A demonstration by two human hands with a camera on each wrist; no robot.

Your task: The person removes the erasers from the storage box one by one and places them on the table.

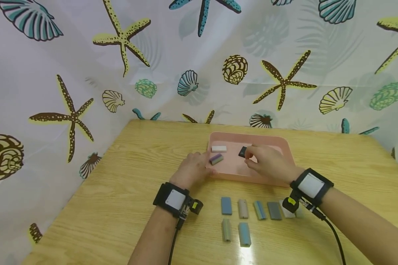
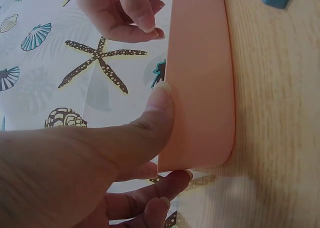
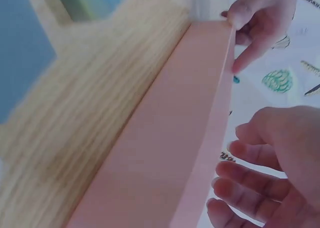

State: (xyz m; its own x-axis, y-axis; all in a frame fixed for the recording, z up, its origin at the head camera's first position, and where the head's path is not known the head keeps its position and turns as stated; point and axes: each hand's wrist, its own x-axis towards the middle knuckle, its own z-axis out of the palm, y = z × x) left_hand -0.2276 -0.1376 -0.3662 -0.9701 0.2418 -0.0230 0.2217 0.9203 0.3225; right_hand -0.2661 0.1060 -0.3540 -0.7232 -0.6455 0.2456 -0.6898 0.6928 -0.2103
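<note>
Head view: our right hand (image 1: 268, 162) pinches a small black block (image 1: 242, 151) over the shallow pink plastic tray (image 1: 282, 145); next, lift it clear. Left-wrist view: left hand (image 2: 75, 168) clamps the tray's edge. Right-wrist view: block hidden.

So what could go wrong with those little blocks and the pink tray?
1. The right hand pinches a small dark block with just its fingertips over the pink tray, so it might slip and drop.
2. The left hand holds the tray's corner right beside the purple block; a nudge could knock it.
3. The right wrist hangs over the row of blocks on the table and could brush them crooked.
</note>
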